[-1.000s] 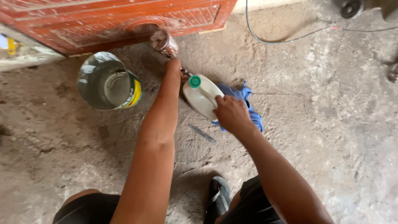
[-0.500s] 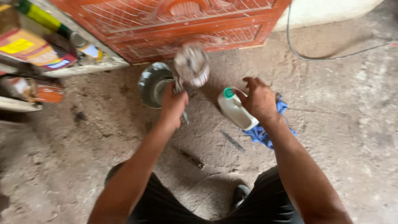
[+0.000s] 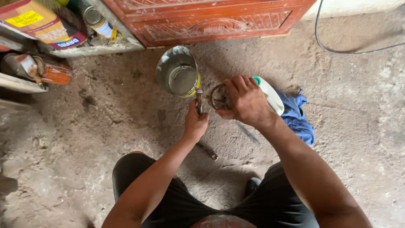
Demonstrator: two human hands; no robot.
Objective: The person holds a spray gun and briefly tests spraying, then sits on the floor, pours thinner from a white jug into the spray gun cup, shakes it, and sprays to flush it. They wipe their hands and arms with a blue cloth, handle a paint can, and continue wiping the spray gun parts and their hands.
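Down low over a dusty concrete floor [image 3: 358,126], carved red door [image 3: 211,19] up at twelve o'clock. Open metal can [image 3: 178,72] just below it, mouth tilted toward the camera. Blue rag [image 3: 297,118] at three o'clock, white bottle [image 3: 270,93] with green cap lying on it, long axis running from ten to four. Right hand [image 3: 247,103] wrapped around a small round rusty piece [image 3: 218,97], fingers curled shut over it. Left hand [image 3: 195,123] fisted on a thin metal tool [image 3: 199,99], shaft pointing to twelve. Round piece just beside the tool tip, at its three o'clock; left hand nearer the can.
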